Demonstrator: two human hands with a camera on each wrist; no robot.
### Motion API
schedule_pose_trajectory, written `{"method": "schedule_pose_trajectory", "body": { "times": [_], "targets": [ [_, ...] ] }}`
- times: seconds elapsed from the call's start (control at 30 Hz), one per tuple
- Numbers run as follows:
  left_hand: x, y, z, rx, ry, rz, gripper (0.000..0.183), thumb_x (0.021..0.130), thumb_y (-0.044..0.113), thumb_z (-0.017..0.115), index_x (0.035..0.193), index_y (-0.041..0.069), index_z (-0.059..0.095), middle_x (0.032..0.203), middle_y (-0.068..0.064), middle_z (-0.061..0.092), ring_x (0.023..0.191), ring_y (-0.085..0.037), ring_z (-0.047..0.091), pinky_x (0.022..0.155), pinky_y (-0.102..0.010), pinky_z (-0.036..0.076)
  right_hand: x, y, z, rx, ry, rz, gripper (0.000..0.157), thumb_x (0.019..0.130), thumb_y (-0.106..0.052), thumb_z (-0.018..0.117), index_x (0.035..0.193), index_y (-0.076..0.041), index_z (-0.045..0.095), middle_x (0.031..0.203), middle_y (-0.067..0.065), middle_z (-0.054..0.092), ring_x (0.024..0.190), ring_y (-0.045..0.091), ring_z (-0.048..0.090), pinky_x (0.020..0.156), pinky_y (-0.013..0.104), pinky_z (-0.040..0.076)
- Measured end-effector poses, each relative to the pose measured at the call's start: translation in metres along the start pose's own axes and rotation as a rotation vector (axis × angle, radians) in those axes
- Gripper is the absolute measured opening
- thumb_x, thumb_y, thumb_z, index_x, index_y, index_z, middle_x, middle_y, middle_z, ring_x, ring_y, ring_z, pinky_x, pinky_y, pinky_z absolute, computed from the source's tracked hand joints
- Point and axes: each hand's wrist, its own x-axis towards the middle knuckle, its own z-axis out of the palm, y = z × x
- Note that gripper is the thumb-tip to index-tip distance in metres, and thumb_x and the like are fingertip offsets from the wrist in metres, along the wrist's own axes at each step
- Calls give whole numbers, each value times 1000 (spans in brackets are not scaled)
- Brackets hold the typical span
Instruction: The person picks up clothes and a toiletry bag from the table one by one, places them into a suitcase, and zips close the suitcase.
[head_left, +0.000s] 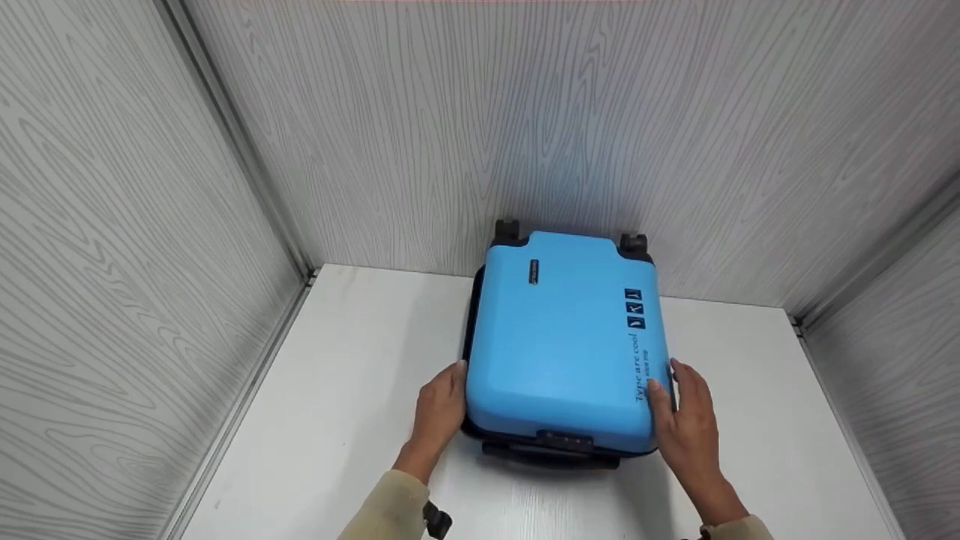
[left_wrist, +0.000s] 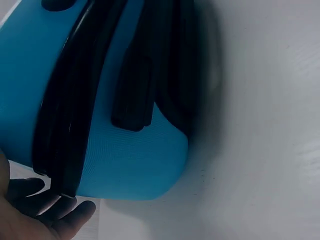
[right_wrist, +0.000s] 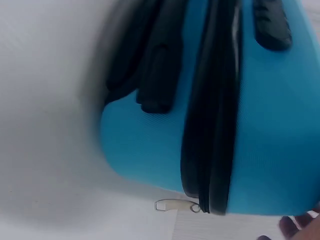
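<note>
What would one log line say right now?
blue rectangular suitcase: lettered face up, black wheels by grey patterned wall | left hand: holds left edge | right hand: holds right edge | white surface beneath

A blue suitcase point(head_left: 559, 330) blocks the middle of a white surface point(head_left: 367, 352), its wheeled end near the grey back wall point(head_left: 420, 142), leaving little room behind. Outside the left hand point(head_left: 440, 403) and right hand point(head_left: 688, 424), open surface reaches the side walls point(head_left: 105, 262); more lies in front, between the forearms point(head_left: 394, 504).
</note>
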Motion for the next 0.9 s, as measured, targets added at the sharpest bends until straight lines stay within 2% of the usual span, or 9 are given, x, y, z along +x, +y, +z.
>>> {"method": "schedule_pose_trajectory", "body": {
  "times": [0.07, 0.13, 0.2, 0.3, 0.43, 0.5, 0.7, 0.77, 0.9],
  "targets": [
    [2, 2, -2, -7, -13, -39, 55, 116, 44, 36, 118, 4, 74, 123, -17, 74, 124, -35, 67, 105, -52, 52, 4, 0, -4, 65, -78, 123, 72, 111, -47, 48, 165, -2, 28, 165, 25, 34, 148, 45, 41, 117, 66, 37],
    [4, 4, -3, -26, -31, -77, 61, 115, 48, 35, 131, 1, 70, 136, -19, 70, 134, -37, 61, 112, -52, 47, 5, 1, -6, 122, -145, 219, 81, 110, -55, 43, 169, -5, 17, 170, 25, 27, 153, 46, 35, 119, 65, 35],
    [5, 6, -3, -55, -55, -112, 67, 114, 51, 34, 142, -3, 63, 146, -21, 62, 141, -40, 54, 118, -54, 42, 6, 2, -8, 162, -202, 287, 87, 109, -61, 40, 171, -8, 9, 173, 24, 22, 157, 46, 28, 122, 65, 30],
    [7, 8, -3, -129, -97, -167, 73, 114, 52, 33, 145, -9, 55, 150, -26, 54, 143, -44, 49, 119, -57, 38, 7, 4, -7, 191, -267, 355, 90, 107, -67, 35, 171, -12, 3, 175, 23, 17, 159, 45, 23, 124, 66, 26],
    [8, 10, -2, -276, -146, -211, 74, 115, 49, 32, 146, -16, 49, 154, -32, 43, 145, -48, 42, 122, -60, 32, 8, 6, -4, 227, -294, 373, 90, 107, -69, 35, 171, -14, 7, 174, 23, 19, 154, 44, 30, 122, 65, 27],
    [8, 14, -3, -330, -170, -209, 75, 115, 50, 32, 149, -16, 47, 158, -33, 40, 149, -49, 37, 124, -61, 28, 9, 7, -4, 247, -294, 370, 89, 106, -69, 37, 172, -14, 9, 173, 23, 22, 152, 44, 33, 121, 65, 28],
    [3, 24, -11, -454, -252, -242, 90, 107, 68, 38, 164, -2, 31, 171, -23, 28, 160, -43, 20, 129, -61, 15, 10, 5, -5, 255, -309, 374, 89, 106, -68, 38, 172, -16, 9, 174, 22, 21, 153, 43, 33, 121, 66, 28],
    [2, 24, -13, -507, -255, -255, 92, 105, 68, 43, 165, 0, 28, 172, -22, 26, 161, -42, 19, 129, -62, 14, 11, 2, -5, 238, -310, 363, 89, 106, -69, 39, 172, -15, 11, 173, 22, 25, 152, 41, 35, 121, 66, 30],
    [0, 22, -14, -581, -252, -273, 89, 104, 58, 51, 169, 6, 20, 172, -25, 21, 158, -45, 24, 126, -65, 19, 11, -5, -2, 194, -317, 337, 91, 105, -70, 41, 171, -14, 13, 170, 24, 31, 149, 42, 40, 119, 65, 34]
  ]
}}
